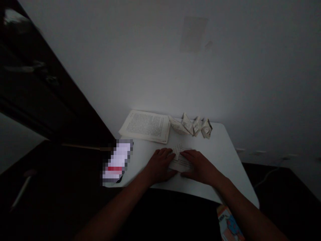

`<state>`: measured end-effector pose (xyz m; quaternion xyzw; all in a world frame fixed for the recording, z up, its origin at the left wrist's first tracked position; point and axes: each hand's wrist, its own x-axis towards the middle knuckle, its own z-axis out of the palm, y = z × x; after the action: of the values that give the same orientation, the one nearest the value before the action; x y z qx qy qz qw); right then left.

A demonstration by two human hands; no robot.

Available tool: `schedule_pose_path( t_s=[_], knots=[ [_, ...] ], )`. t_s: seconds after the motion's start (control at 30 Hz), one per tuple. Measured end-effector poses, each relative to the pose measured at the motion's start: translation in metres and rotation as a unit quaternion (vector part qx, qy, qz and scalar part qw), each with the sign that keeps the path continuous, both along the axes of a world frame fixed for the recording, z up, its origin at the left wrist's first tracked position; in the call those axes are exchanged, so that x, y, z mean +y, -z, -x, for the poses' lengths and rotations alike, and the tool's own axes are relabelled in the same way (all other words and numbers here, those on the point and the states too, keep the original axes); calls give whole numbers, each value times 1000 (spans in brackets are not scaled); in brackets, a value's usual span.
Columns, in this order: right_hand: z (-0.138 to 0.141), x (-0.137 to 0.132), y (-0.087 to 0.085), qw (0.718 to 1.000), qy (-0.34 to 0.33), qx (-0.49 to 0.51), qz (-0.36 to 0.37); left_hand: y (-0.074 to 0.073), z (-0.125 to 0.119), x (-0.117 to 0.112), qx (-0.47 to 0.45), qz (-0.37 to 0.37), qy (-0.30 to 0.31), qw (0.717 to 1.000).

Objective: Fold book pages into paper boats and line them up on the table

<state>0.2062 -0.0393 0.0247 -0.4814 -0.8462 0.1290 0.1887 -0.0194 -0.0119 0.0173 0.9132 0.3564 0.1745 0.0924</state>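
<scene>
A partly folded sheet of printed paper (181, 164) lies on the white table in front of me, with a pointed flap at its top. My left hand (162, 165) holds down its left side, fingers bent over the flap and thumb near the lower edge. From the right, my right hand (199, 165) grips the other side, its fingertips on the upper part and its thumb low. Both palms cover the sheet's sides. Just beyond the hands stand several folded paper boats (187, 124) in a row, made from similar printed pages.
A stack of printed pages (146, 125) lies at the table's back left. A phone (117, 160) with a lit, blurred screen rests at the left edge. The white table (225, 147) meets the wall. A colourful booklet (229, 222) shows below my right forearm. A dark door (45, 77) is left.
</scene>
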Motion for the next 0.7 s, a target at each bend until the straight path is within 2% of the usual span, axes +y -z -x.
schedule_pose_path(
  t_s=[0.3, 0.47, 0.7],
  knots=[
    [1, -4, -5, 999, -31, -23, -36, -10, -4, -1, 44, -14, 10, 999],
    [-1, -8, -7, 997, -28, -46, -52, -8, -8, -1, 73, -25, 11, 997],
    [-8, -9, 0, 994, -8, -87, -61, -3, -7, 3, 102, -49, 6, 994]
  ],
)
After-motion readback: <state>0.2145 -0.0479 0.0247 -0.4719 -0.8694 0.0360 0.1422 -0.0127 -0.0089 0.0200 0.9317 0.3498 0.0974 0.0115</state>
